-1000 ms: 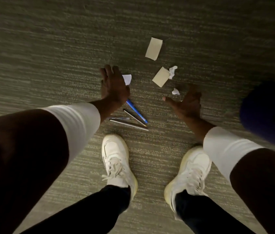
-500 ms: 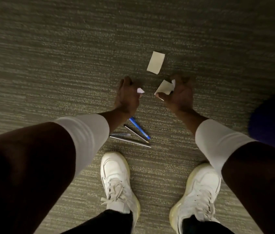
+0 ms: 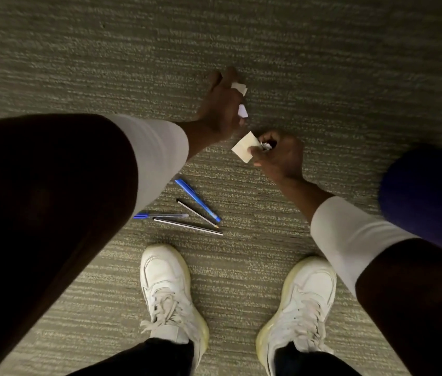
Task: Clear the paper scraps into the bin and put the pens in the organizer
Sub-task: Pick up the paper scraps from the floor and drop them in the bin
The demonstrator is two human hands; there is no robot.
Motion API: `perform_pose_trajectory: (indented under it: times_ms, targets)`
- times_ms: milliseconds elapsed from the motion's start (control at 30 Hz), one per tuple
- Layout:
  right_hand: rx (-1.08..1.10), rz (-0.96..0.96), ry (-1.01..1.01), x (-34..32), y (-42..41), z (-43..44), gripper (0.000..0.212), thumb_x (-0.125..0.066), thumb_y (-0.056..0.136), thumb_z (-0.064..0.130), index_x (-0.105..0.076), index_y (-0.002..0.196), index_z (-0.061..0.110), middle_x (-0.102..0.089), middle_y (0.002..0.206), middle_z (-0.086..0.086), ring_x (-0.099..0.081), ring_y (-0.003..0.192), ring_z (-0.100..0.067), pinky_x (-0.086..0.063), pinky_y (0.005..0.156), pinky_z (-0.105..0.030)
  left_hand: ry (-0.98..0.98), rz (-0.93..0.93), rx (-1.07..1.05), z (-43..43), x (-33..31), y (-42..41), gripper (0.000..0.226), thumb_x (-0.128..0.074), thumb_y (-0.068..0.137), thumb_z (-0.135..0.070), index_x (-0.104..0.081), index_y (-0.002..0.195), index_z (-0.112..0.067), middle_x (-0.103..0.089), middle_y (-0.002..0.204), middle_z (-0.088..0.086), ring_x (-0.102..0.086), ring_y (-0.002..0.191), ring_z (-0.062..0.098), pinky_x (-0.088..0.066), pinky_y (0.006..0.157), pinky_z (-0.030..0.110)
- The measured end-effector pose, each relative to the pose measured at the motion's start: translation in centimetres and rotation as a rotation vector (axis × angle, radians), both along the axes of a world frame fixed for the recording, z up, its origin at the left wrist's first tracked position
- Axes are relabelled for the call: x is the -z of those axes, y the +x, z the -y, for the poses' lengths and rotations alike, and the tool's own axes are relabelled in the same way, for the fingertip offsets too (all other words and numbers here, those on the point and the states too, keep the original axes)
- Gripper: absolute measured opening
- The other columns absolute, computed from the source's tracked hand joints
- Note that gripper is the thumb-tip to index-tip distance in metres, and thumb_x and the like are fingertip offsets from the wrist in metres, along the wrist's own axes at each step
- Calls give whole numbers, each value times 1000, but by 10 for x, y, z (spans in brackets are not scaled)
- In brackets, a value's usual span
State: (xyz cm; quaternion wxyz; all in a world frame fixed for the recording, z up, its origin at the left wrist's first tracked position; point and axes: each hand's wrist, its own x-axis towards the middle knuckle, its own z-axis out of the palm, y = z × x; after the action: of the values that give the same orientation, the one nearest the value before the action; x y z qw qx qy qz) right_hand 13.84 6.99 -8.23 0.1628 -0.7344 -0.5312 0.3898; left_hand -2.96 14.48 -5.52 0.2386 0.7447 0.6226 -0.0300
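Note:
My left hand (image 3: 221,104) reaches far forward over the carpet and is closed on white paper scraps (image 3: 242,111), with another white piece (image 3: 239,87) at its fingertips. Nearer me, my right hand (image 3: 279,156) grips a tan paper piece (image 3: 244,150) and a crumpled white scrap (image 3: 266,146). Several pens lie on the carpet below the hands: a blue pen (image 3: 197,200), a thin dark pencil (image 3: 197,213), a clear pen with a blue cap (image 3: 160,216) and a silver pen (image 3: 188,226). No bin or organizer is in view.
Grey-green striped carpet (image 3: 323,63) fills the view. My two white sneakers (image 3: 169,291) (image 3: 301,299) stand just below the pens. A dark blue rounded object (image 3: 429,196) sits at the right edge.
My left hand moved forward to where the far tan paper lay; that paper is no longer visible on the carpet. My right hand lifted its tan piece and drew back slightly.

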Motion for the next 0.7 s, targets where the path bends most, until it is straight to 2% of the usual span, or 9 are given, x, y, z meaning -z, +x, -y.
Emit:
perform_pose_trajectory:
  times_ms: [33, 133, 233, 367, 533, 633, 700]
  targets:
    - [12, -3, 9, -1, 2, 3, 17, -88, 75, 20, -80, 88, 12, -79, 85, -6, -66, 72, -15, -48, 62, -14, 11, -6, 3, -2, 1, 0, 29, -76, 93, -32, -80, 114, -14, -33, 163, 15, -35, 146, 40, -30, 121, 35]
    - [47, -45, -5, -4, 8, 10, 15, -88, 76, 18, -79, 85, 9, -78, 82, -5, -72, 70, -21, -62, 65, -39, 29, -46, 12, -4, -2, 2, 38, -71, 96, -33, -72, 129, -14, -50, 151, 12, -38, 148, 36, -22, 128, 34]
    - [63, -71, -17, -11, 14, 15, 15, -87, 76, 15, -80, 87, 8, -81, 86, -12, -78, 75, -30, -64, 67, -52, 26, -56, 102, 4, -11, 4, 31, -62, 101, -20, -72, 130, -14, -60, 146, 15, -45, 146, 35, -16, 130, 37]
    - [62, -29, 22, -36, 25, 25, 15, -87, 74, 18, -79, 83, 10, -80, 81, -11, -76, 72, -30, -62, 66, -50, -1, -31, 42, 25, -30, 8, 29, -67, 99, -15, -73, 127, -11, -62, 139, 14, -50, 136, 34, -36, 116, 36]
    - [72, 50, -18, -88, 46, 45, 13, -82, 75, 23, -78, 83, 13, -80, 83, -10, -76, 77, -31, -61, 75, -48, -30, 104, -187, 58, -84, 36, 21, -71, 95, -13, -79, 115, -10, -70, 123, 17, -60, 121, 37, -41, 98, 35]
    - [89, 60, -15, -127, 56, 61, 11, -79, 77, 22, -75, 83, 14, -79, 77, -8, -76, 72, -29, -60, 72, -42, -70, 181, -299, 74, -128, 63, 21, -72, 92, -14, -79, 110, -5, -74, 116, 21, -67, 112, 40, -46, 90, 39]
    - [108, 56, -14, -155, 62, 70, 10, -80, 78, 18, -73, 84, 13, -79, 80, -7, -74, 73, -29, -60, 73, -43, -83, 221, -322, 84, -157, 82, 21, -70, 93, -13, -80, 110, -6, -75, 115, 20, -69, 109, 39, -49, 88, 39]
